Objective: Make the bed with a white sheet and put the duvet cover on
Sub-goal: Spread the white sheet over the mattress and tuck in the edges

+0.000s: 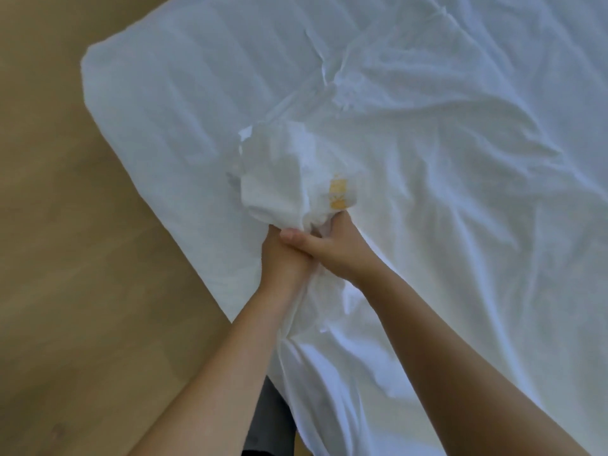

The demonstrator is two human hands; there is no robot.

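White fabric (276,179), bunched into a wad with a yellow tag (339,192), is bulging out of my grip near the left edge of the bed (98,80). My left hand (283,258) and right hand (340,250) are clenching its near end together, my right thumb crossing over the left hand. A rumpled white sheet (460,159) is spreading across the bed beside wooden floor (65,241).

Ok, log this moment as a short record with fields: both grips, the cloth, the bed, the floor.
left grip: holds the bunched white cloth corner
right grip: holds the same bunch, touching the left grip
cloth marking: yellow patch on the bunch
bed: crumpled white fabric lies beside a smoother white bed surface
floor: light wooden floor, left of the bed
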